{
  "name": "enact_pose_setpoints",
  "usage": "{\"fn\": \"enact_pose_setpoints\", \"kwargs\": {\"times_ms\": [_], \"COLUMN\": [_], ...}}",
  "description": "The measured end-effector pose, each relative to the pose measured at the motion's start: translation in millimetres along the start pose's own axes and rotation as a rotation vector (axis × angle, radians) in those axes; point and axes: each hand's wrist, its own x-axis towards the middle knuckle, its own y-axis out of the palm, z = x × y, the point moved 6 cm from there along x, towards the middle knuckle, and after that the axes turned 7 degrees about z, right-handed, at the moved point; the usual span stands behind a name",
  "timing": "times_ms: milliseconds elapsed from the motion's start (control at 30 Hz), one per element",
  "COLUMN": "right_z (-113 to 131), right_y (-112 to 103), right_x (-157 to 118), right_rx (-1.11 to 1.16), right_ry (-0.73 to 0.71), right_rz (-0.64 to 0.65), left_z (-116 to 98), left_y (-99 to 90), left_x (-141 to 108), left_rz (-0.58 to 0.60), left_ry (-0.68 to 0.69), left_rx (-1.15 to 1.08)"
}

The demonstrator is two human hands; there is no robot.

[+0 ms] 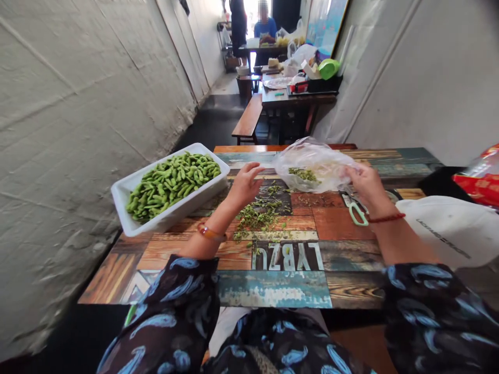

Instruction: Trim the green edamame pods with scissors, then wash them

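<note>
My right hand grips the edge of a clear plastic bag, its fingers closed on the film. Some green trimmings show inside the bag. Over the table, my left hand is held with its fingers apart and nothing in them. Below and beside it lies a loose pile of green pod trimmings. To the left stands a white plastic tub filled with green soybean pods. Scissors with pale green handles lie just under my right wrist.
A white cap and a red package are on the right. The patterned table stands between two walls. Behind it are a wooden bench, a cluttered table and a seated person in blue.
</note>
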Motion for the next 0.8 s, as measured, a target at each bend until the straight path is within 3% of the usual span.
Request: {"fn": "enact_pose_setpoints", "kwargs": {"times_ms": [67,133,200,267,367,467,567,667,800], "right_z": [-2,8,21,26,14,-7,-9,10,58], "right_y": [-17,-31,-21,5,42,66,88,117,153], "right_x": [-33,-65,-89,-107,-123,-118,-105,-94,-93], "right_rx": [-0.093,-0.16,-0.171,-0.173,-0.279,-0.479,-0.59,-0.578,-0.368], "right_ry": [0.059,0.004,-0.142,-0.28,-0.341,-0.282,-0.239,-0.2,-0.227], "right_rz": [-0.099,-0.22,-0.072,0.181,0.385,0.372,0.343,0.354,0.396], "left_z": [19,37,52,63,75,83,78,55,8], "left_y": [-10.8,-20.4,-25.9,-26.4,-21.6,-10.6,11.3,41.2,74.0], "left_x": [-40,-84,-126,-159,-183,-179,-156,-124,-93], "left_rz": [-0.013,0.018,0.072,0.135,0.196,0.23,0.281,0.324,0.369], "left_ry": [-0.086,-0.173,-0.258,-0.321,-0.401,-0.504,-0.532,-0.443,-0.207], "left_rx": [-0.014,0.017,0.069,0.143,0.266,0.301,0.27,0.222,0.079]}}
